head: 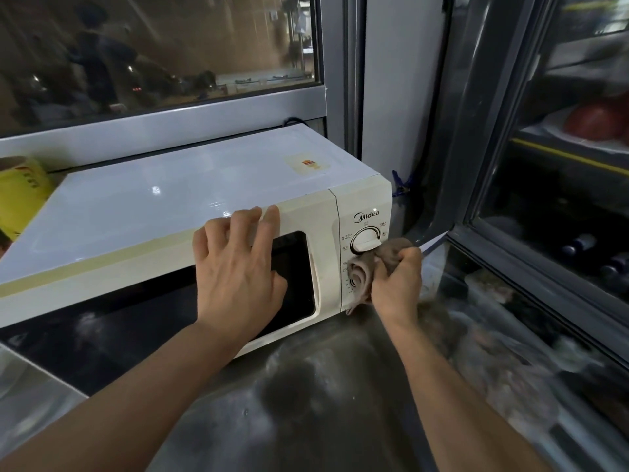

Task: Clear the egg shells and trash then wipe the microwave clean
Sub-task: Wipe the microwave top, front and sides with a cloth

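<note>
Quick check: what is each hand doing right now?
Left hand: open, fingers spread, resting on the microwave door's top edge.
Right hand: grips a bunched cloth against the control panel.

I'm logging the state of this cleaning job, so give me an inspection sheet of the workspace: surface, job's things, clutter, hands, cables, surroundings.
Surface: steel counter, dull and smeared, bare in front of the microwave.
Job's things: white microwave, door closed, top glossy with a sticker; brown cloth bunched against the control panel, just below the dial. No egg shells or trash seen.
Clutter: yellow tub at the microwave's left rear corner.
Hands: left hand spread on the door, fingertips over its top edge; right hand grips the cloth.
Cables: a dark cable behind the microwave.
Surroundings: window behind; glass-fronted cabinet to the right.
</note>
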`<state>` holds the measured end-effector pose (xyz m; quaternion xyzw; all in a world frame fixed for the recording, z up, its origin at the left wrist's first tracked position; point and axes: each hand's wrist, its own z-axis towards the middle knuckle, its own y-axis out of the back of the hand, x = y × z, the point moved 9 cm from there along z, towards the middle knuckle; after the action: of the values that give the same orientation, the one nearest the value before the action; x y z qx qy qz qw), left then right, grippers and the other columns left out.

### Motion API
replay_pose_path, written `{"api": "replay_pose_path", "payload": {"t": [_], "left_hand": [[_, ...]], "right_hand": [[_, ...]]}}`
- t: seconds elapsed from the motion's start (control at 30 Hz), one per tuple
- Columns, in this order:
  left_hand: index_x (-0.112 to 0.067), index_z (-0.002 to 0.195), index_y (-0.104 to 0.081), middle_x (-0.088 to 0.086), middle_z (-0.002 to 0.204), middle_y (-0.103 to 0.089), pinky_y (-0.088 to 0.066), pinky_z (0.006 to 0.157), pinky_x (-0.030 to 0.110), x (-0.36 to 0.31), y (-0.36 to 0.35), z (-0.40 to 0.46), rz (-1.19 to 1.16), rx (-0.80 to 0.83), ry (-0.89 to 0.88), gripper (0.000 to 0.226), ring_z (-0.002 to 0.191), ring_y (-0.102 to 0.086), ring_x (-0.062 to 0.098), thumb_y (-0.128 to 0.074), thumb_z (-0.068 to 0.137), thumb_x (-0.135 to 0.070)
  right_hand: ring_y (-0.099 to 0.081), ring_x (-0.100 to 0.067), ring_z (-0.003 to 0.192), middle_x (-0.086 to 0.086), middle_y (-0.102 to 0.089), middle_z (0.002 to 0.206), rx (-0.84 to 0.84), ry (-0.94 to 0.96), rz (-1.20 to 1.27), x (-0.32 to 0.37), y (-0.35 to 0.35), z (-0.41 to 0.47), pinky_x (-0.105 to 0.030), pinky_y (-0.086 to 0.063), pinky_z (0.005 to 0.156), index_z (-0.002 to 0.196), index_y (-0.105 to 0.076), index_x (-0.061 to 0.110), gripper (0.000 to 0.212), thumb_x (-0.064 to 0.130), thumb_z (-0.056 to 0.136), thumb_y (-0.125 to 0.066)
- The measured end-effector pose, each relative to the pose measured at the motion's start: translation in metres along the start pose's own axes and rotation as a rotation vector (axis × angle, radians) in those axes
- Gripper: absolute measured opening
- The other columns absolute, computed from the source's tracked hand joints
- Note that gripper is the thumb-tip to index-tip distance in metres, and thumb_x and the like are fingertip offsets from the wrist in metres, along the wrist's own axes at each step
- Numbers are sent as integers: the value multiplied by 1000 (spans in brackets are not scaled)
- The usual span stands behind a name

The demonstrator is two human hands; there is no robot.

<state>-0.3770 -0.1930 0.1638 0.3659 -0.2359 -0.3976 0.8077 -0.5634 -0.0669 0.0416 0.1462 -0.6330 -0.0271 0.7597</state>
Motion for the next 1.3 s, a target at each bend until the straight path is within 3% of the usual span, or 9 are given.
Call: {"api": "replay_pose_path", "payload": {"t": [0.17, 0.33, 0.57, 0.7, 0.77, 0.87, 0.97, 1.03, 1.3], "left_hand": [[-13, 128, -47, 10, 122, -48, -36, 87, 48, 0, -1, 0, -22, 6, 23, 75, 99, -32, 30, -69, 57, -19], [-13, 129, -46, 11, 121, -46, -32, 88, 47, 1, -4, 0, -15, -1, 26, 75, 98, -31, 30, -69, 57, -19], [-13, 130, -45, 11, 121, -47, -32, 86, 46, 2, -3, 0, 2, -20, 6, 75, 98, -31, 30, -67, 58, -20], [-13, 129, -46, 12, 120, -47, -32, 86, 47, 1, -3, 0, -15, -36, 13, 74, 97, -31, 30, -62, 57, -22], [-13, 129, -45, 12, 120, -47, -31, 86, 47, 0, -2, 0, -18, -41, 16, 74, 96, -31, 30, -61, 57, -22], [-13, 130, -45, 13, 120, -48, -34, 87, 47, 0, -2, 0, -16, -34, 17, 74, 97, -31, 30, -59, 58, -24], [-12, 130, -45, 13, 120, -48, -34, 87, 47, 0, -2, -1, -17, -44, 22, 75, 97, -30, 30, -60, 58, -24], [-12, 129, -46, 13, 120, -48, -32, 88, 47, 0, -3, -1, -21, -60, 25, 75, 97, -30, 29, -63, 57, -22], [-13, 129, -47, 12, 119, -47, -29, 88, 45, 1, -4, -1, -22, -84, 24, 75, 97, -30, 29, -68, 57, -17]], "right_hand": [[-59, -27, 93, -9, -60, 96, -23, 99, -86, 13, -7, -16, -45, -47, 88, 84, -47, 15, 20, 21, 84, -66], [-52, -25, 96, -1, -57, 89, -84, 248, -151, 21, -4, -19, -43, -38, 87, 76, -43, 20, 29, 24, 78, -72], [-44, -29, 109, 11, -36, 76, -46, 28, -146, -4, 16, 12, -43, -32, 99, 89, -47, 19, 22, 33, 86, -63], [-43, -34, 111, 1, -41, 90, -81, -111, -101, -13, 17, 11, -47, -34, 101, 99, -54, 17, 22, 33, 87, -62], [-45, -34, 105, -7, -53, 94, -146, 20, -123, 3, 8, -9, -45, -35, 92, 92, -56, 11, 21, 25, 82, -68], [-49, -32, 95, -6, -59, 90, -201, 263, -204, 25, -6, -39, -39, -30, 80, 79, -56, 9, 23, 13, 69, -76], [-45, -22, 89, -2, -58, 82, -232, 467, -295, 33, -7, -43, -29, -21, 74, 76, -55, 13, 14, 15, 69, -67], [-43, -20, 85, -3, -56, 79, -247, 579, -359, 30, -10, -47, -30, -22, 71, 76, -55, 13, 6, 17, 73, -58], [-48, -23, 85, -9, -57, 83, -257, 684, -404, 8, -23, -59, -34, -37, 74, 80, -58, 7, 8, 6, 73, -54]]}}
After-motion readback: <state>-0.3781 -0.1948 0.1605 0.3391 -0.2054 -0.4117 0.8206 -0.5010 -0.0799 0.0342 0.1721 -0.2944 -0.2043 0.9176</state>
